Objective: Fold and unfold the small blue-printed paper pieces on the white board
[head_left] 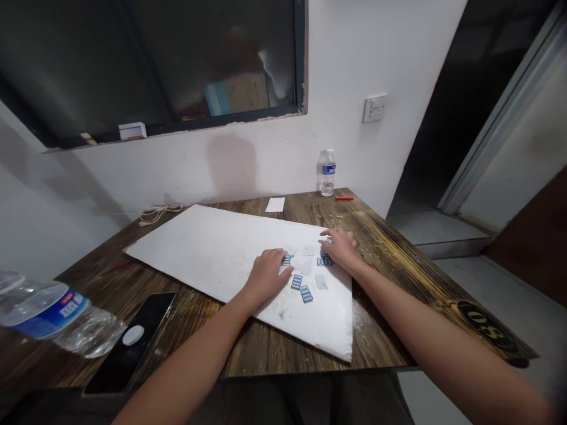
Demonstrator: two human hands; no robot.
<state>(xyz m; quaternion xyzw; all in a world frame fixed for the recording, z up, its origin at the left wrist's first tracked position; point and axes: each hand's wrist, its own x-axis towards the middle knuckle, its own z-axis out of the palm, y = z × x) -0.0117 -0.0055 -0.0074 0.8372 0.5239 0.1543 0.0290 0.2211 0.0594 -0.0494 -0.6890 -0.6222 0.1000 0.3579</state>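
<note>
A large white board lies on the wooden table, and small paper-like pieces are scattered over its right part. My left hand rests low on the board, fingers stretched and thumb apart, its tips at a blue-striped piece. On the other side my right hand has its fingers spread over another blue-striped piece, partly covering the ones there. Between the hands lie pale blank pieces. Nearer to me are two more blue-striped pieces. I see nothing gripped in either hand.
A big water bottle and a black phone with a white round cap on it are at the left. At the back are a white cable, white paper, a small bottle and a red pen.
</note>
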